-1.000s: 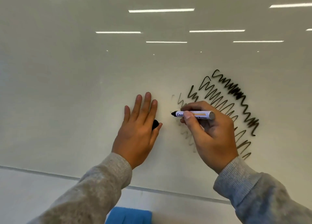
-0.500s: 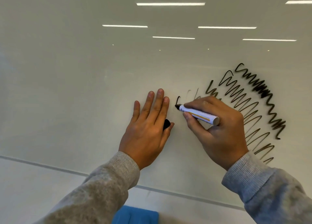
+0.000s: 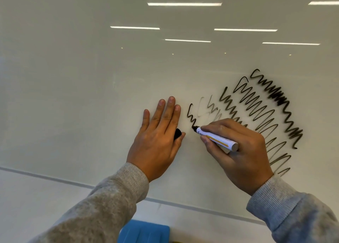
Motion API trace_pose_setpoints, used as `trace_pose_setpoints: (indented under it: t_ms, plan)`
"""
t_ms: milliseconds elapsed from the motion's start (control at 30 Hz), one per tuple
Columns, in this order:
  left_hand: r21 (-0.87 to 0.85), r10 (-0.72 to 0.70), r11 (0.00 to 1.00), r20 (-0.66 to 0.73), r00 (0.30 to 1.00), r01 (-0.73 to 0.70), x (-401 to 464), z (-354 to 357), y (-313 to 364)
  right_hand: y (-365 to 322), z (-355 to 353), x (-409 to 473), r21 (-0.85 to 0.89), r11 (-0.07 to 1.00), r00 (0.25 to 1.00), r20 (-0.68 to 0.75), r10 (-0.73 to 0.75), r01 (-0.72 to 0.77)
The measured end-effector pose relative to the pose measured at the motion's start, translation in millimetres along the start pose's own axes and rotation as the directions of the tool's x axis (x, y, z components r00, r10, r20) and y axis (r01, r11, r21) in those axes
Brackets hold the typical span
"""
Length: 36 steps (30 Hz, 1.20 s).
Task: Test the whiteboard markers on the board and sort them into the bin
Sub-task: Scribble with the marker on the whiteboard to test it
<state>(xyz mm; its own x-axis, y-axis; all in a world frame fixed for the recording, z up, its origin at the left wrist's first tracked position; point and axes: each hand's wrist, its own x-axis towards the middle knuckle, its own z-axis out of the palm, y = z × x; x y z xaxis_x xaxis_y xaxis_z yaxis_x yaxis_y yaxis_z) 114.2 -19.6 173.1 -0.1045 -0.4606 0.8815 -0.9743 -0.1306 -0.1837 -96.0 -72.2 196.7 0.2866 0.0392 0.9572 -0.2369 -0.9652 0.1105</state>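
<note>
The whiteboard fills the view, with ceiling lights reflected across its upper part. On its right half stands a fan of black test scribbles, from a heavy dark row at far right to two faint grey rows nearer the centre. A second ago the area left of those faint rows was blank; half a second ago only a short stroke stood there. Now a new zigzag line runs down from a hook at its top to the marker tip, and it reads solid black. Judgement: this marker delivers ink well and belongs with the working ones. The left hand lies flat on the board with fingers straight, as before, and traps a black cap under the thumb side. The right hand has moved downward; its grip pinches the white marker between thumb and fingers, tip touching the board at the line's lower end. A blue bin shows at the near bottom edge, below the board's lower frame. Remaining steps: recap, then drop into the bin.
</note>
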Motion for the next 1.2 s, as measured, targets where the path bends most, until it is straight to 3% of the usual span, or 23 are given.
trace_pose_setpoints:
  t_ms: [1200]
  plan:
    - [-0.009, -0.019, 1.0, -0.01, 1.0, 0.019, -3.4, 2.9, 2.8, 4.8, -14.3, -37.9, -0.003, 0.998, 0.997, 0.041, 0.065, -0.065]
